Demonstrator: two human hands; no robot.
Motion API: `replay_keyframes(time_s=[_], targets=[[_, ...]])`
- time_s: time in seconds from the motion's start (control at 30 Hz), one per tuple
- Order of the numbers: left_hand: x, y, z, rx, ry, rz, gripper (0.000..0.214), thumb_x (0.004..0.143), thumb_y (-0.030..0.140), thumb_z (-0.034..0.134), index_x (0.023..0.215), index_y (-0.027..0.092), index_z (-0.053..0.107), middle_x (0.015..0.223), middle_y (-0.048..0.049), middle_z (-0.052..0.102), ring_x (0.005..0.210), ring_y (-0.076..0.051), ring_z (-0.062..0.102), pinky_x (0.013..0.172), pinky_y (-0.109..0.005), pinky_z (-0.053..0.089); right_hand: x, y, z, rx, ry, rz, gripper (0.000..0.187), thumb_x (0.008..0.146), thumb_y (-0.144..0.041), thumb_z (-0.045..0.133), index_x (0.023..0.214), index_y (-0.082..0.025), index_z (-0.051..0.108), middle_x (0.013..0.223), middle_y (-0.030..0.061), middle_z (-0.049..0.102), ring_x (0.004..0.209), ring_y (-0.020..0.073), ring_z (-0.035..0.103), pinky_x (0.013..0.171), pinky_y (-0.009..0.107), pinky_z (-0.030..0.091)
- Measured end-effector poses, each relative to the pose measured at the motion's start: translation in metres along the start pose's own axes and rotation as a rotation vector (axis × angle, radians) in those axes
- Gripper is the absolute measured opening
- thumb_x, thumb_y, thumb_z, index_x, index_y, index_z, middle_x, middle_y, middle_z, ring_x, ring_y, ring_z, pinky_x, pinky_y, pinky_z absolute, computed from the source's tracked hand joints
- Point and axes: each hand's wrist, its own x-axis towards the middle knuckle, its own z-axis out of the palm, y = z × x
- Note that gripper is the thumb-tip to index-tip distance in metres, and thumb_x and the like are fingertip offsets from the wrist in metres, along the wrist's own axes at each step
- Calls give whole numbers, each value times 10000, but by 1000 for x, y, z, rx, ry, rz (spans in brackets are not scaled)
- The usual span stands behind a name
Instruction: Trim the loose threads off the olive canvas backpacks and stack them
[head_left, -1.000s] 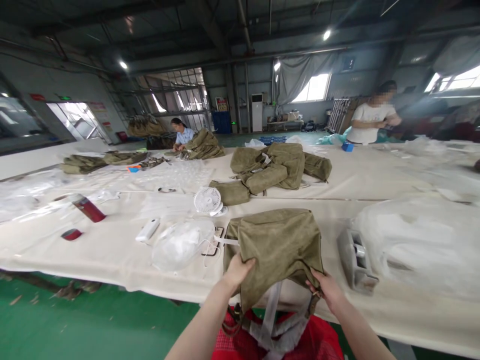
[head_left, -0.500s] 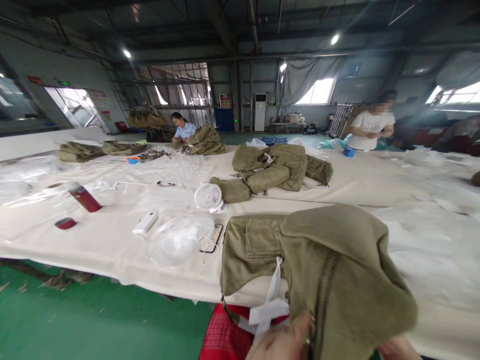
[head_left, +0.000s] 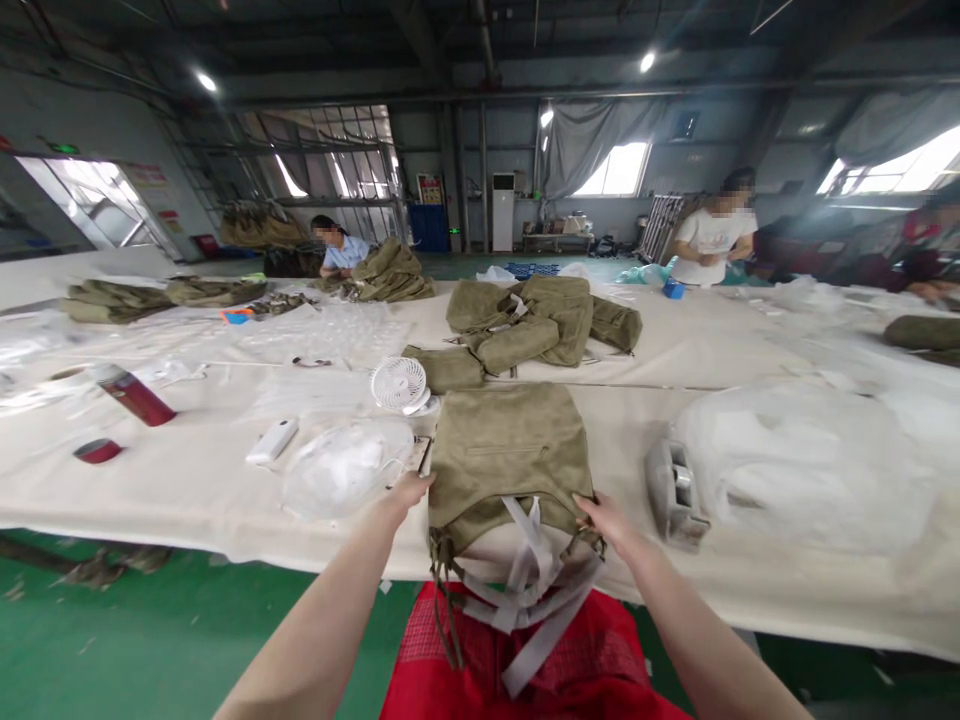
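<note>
An olive canvas bag point(head_left: 510, 430) lies flat on the cream-covered table point(head_left: 360, 545) in front of me, with pale straps point(head_left: 517, 590) and thin cords hanging over the edge onto my red clothing. At its left edge, my left hand point(head_left: 412, 488) pinches the fabric between closed fingers. My right hand point(head_left: 602, 515) is closed on the opposite edge, near the lower right corner. Beside my left hand, a phone point(head_left: 422, 453) is partly covered by the bag. A crumpled clear plastic bag point(head_left: 349, 470) lies to the left of it.
A white fan point(head_left: 399, 384) stands behind the bag, before a pile of olive bags point(head_left: 540, 320). To the right are a tape dispenser point(head_left: 679, 490) and plastic sheets point(head_left: 810, 460). A red thermos point(head_left: 139, 395) lies left. Co-workers are at the table's far side.
The bag has gone from raised and bulging at the right to flat in front of me. Both hands now hold its side edges. The tape dispenser has come into view.
</note>
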Motion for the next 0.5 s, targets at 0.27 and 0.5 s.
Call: replay_keyframes(time_s=[0.27, 0.5], targets=[[-18, -72, 43, 244, 121, 46, 384, 730, 458, 598, 923, 127, 575, 955, -163, 663, 929, -270, 620, 736, -329, 461, 12, 21, -3, -225, 66, 82, 399, 794, -475, 531, 1009, -142, 574, 942, 112, 681, 644, 168, 651, 521, 247, 492], [-13, -78, 58, 426, 112, 101, 299, 819, 456, 476, 844, 167, 549, 846, -119, 673, 794, -217, 641, 638, -271, 424, -11, -7, -1, -852, 485, -324, 378, 816, -354, 502, 1122, -136, 547, 1091, 173, 603, 973, 258, 593, 802, 345, 451]])
